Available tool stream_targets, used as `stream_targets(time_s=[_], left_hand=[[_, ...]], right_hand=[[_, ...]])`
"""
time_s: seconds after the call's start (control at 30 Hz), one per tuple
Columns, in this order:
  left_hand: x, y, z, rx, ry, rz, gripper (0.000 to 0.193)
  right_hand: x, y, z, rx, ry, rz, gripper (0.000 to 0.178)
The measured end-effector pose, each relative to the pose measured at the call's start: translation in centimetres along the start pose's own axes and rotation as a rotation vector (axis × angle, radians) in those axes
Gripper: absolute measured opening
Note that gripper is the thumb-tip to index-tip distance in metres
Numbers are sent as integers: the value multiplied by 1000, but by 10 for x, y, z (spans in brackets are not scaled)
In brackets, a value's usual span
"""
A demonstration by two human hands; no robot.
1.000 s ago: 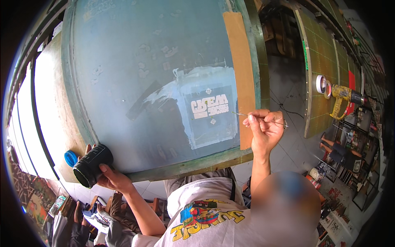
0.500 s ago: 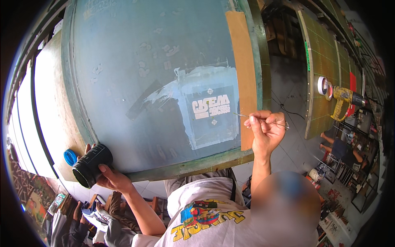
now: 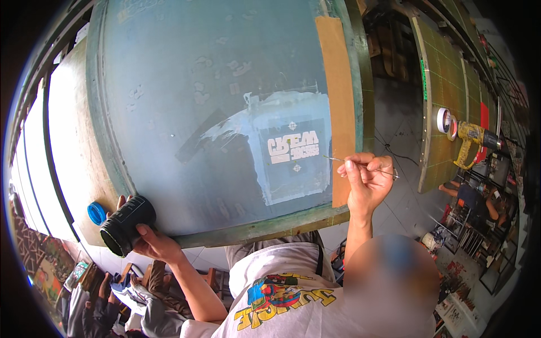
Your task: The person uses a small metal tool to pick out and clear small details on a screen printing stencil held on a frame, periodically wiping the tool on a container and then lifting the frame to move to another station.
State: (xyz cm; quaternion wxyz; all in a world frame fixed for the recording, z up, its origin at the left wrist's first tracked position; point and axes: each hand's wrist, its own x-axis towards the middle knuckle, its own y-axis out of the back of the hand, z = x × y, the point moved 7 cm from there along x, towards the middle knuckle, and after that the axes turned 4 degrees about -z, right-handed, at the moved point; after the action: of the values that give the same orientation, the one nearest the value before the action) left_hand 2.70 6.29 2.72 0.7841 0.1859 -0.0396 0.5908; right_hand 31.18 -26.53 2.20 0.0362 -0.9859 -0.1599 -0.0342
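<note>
Gripping, left hand (image 3: 155, 242): one black cylindrical jar (image 3: 133, 218), tilted, its mouth toward the person's lower left, at the near-left corner of the screen-printing frame (image 3: 253, 224). Fingers wrap the jar on both sides.

Right hand (image 3: 369, 183): one slender rod-like tool (image 3: 335, 159), pinched between thumb and fingers; exact kind too small to tell. Its tip lies over the mesh (image 3: 186, 96), just left of the brown tape strip (image 3: 339, 107); contact with the mesh cannot be told. The hands are well apart.

Mesh: blue-grey, bearing one pale lettered design (image 3: 293, 147) near the tape; a wide stretch of open mesh lies between design and jar.

Blue screw cap (image 3: 96, 213): just beside the jar, on the pale table (image 3: 73, 129) beyond the frame's left edge.

Right of the frame: a gap of open tiled floor (image 3: 394, 132), then a second table bearing a yellow-and-black heat gun (image 3: 470, 138) and tape rolls (image 3: 444, 120).
</note>
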Motion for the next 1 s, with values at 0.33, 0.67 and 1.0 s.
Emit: stream_targets(time_s=[0.33, 0.67, 1.0], left_hand=[[1, -2, 2, -5, -6, -1, 59], [0, -3, 2, -28, -22, -18, 56], [0, -3, 2, 12, -21, -20, 55]], right_hand=[[0, 1, 0, 14, -4, 14, 35], [-1, 1, 1, 23, 2, 11, 37], [-1, -2, 1, 36, 16, -18, 36]])
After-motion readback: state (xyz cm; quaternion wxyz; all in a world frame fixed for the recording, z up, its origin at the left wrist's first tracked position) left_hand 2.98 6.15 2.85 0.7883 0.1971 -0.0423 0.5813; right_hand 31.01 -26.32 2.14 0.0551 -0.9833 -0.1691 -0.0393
